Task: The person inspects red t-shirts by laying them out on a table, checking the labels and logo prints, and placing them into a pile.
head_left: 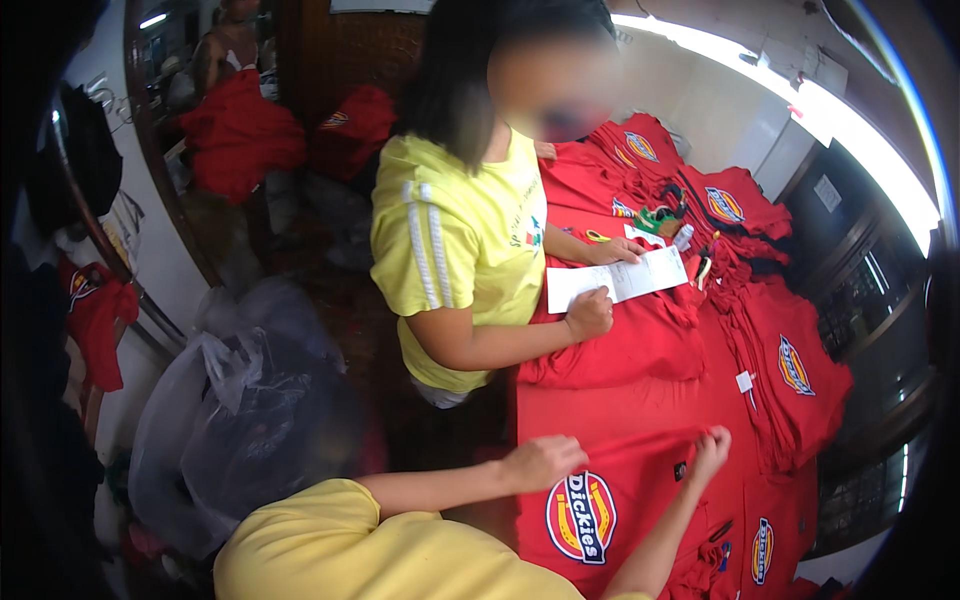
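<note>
A red shirt (645, 505) with a round yellow, blue and white emblem is spread in front of me over other red cloth. My left hand (545, 464) is closed at its upper left edge, fingers curled on the fabric. At the upper right edge my right hand (711, 453) pinches the cloth and lifts it slightly. The edge runs stretched between both hands. A small dark label or patch (680, 470) shows just left of my right fingers.
Across the table a co-worker in a yellow shirt (450, 230) holds an open white booklet (620, 282). Red shirts (795, 365) lie stacked along the right side, with scissors and small tools (660, 222) at the back. A large clear plastic bag (230, 420) stands at left.
</note>
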### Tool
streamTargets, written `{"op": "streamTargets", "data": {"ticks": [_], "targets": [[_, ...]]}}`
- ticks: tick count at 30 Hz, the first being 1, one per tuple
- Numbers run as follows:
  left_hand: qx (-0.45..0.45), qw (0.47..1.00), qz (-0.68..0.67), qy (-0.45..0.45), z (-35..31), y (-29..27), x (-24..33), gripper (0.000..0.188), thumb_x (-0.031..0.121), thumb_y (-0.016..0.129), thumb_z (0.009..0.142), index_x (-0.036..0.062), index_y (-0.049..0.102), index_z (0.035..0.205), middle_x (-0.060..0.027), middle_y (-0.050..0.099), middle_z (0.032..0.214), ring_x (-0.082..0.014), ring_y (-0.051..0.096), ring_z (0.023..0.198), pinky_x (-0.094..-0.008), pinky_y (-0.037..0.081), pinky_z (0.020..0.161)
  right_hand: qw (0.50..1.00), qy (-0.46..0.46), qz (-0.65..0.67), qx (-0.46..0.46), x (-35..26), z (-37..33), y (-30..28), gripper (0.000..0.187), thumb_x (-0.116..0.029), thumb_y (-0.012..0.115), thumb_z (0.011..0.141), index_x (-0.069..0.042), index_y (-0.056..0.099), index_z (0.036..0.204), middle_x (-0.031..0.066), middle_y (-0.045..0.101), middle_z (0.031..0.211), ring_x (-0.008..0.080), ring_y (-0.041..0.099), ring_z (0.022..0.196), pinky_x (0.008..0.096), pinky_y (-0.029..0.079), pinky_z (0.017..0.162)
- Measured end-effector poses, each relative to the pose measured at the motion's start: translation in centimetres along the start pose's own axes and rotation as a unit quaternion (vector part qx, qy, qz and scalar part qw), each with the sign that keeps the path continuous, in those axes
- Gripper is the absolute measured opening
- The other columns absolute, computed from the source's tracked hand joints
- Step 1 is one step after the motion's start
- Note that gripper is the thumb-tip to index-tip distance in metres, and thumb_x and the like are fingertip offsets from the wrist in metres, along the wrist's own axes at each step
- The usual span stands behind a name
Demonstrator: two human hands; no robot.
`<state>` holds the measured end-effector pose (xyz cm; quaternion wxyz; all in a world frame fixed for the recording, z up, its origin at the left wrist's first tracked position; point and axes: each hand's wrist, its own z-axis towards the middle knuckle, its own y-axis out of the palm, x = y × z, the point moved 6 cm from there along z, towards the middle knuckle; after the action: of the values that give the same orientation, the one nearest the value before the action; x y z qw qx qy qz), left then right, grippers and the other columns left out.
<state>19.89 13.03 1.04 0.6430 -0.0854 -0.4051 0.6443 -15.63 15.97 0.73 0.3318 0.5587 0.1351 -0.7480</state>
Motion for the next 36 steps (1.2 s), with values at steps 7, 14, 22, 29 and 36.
{"op": "streamTargets", "data": {"ticks": [7, 14, 22, 29, 36], "targets": [[-0.268, 0.963, -0.002, 0.019, -7.1, 8.2, 5.6, 0.047, 0.019, 0.061, 0.082, 0.0064, 0.057, 0.127, -0.0086, 0.052, 0.103, -0.0239, 0.05, 0.095, -0.0362, 0.043, 0.079, 0.844, -0.061, -0.533, -0.014, -3.1, -12.7, -9.8, 0.022, -0.004, 0.056, 0.079, 0.0, 0.058, 0.1, 0.0156, 0.056, 0.109, 0.031, 0.049, 0.111, 0.0445, 0.035, 0.099], [-0.284, 0.956, -0.076, 0.005, -7.3, 7.8, 4.1, 0.039, 0.021, 0.061, 0.085, 0.0101, 0.061, 0.122, -0.0084, 0.054, 0.106, -0.0239, 0.051, 0.096, -0.0364, 0.042, 0.083, 0.747, -0.097, -0.628, -0.197, -1.9, -26.5, 2.4, 0.047, -0.026, 0.06, 0.088, -0.009, 0.054, 0.131, 0.0163, 0.039, 0.146, 0.0366, 0.03, 0.138, 0.0559, 0.019, 0.111], [-0.211, 0.933, -0.27, -0.106, -8.6, 2.8, 2.2, 0.029, 0.014, 0.059, 0.089, 0.0085, 0.065, 0.117, -0.0096, 0.057, 0.125, -0.0263, 0.051, 0.12, -0.0361, 0.041, 0.102, 0.77, -0.07, -0.6, -0.204, -1.0, -26.4, 1.7, 0.047, -0.026, 0.061, 0.087, -0.012, 0.054, 0.132, 0.0151, 0.038, 0.146, 0.037, 0.028, 0.138, 0.0551, 0.018, 0.112], [0.164, 0.87, -0.133, -0.446, -18.4, -18.3, -13.4, 0.025, 0.007, 0.059, 0.085, 0.0027, 0.066, 0.109, -0.0093, 0.068, 0.104, -0.0183, 0.063, 0.095, -0.031, 0.048, 0.087, 0.769, -0.074, -0.604, -0.198, -1.1, -26.6, 1.5, 0.047, -0.026, 0.061, 0.087, -0.011, 0.054, 0.131, 0.015, 0.038, 0.146, 0.0373, 0.029, 0.138, 0.0552, 0.02, 0.112], [0.698, 0.395, -0.417, -0.427, -35.7, -31.7, -30.2, 0.051, 0.032, 0.041, 0.097, 0.0141, 0.035, 0.144, -0.0077, 0.033, 0.15, -0.0276, 0.031, 0.138, -0.0449, 0.025, 0.111, 0.735, -0.018, -0.642, -0.215, -2.9, -25.5, 3.7, 0.041, -0.023, 0.065, 0.083, -0.007, 0.058, 0.12, 0.0171, 0.046, 0.137, 0.037, 0.037, 0.131, 0.0548, 0.025, 0.109]]}}
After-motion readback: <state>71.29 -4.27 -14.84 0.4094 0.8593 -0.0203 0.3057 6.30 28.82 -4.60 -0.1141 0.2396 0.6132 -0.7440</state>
